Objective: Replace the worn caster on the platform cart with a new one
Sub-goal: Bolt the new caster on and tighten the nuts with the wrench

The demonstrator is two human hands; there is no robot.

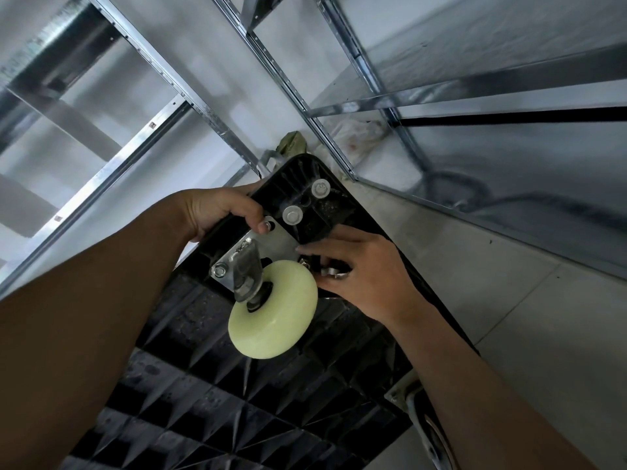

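Note:
The black platform cart (237, 395) lies with its ribbed underside facing me. A caster with a pale yellow-green wheel (274, 310) and a metal mounting plate (274, 242) sits at the cart's far corner. A nut (220, 271) shows at the plate's near left corner. My left hand (220, 210) grips the cart's edge, its thumb pressing the plate's top left corner. My right hand (366, 269) is at the plate's right side, fingers pinching small metal hardware (334, 271) beside the wheel. Two round washers with bolt heads (307, 203) stand beyond the plate.
Galvanised metal shelving (190, 93) rises to the left and behind the cart. Grey floor tiles (529, 317) spread to the right. A crumpled white bag (359, 134) and a green object (293, 142) lie under the shelves. Another caster bracket (410, 398) shows at the cart's right edge.

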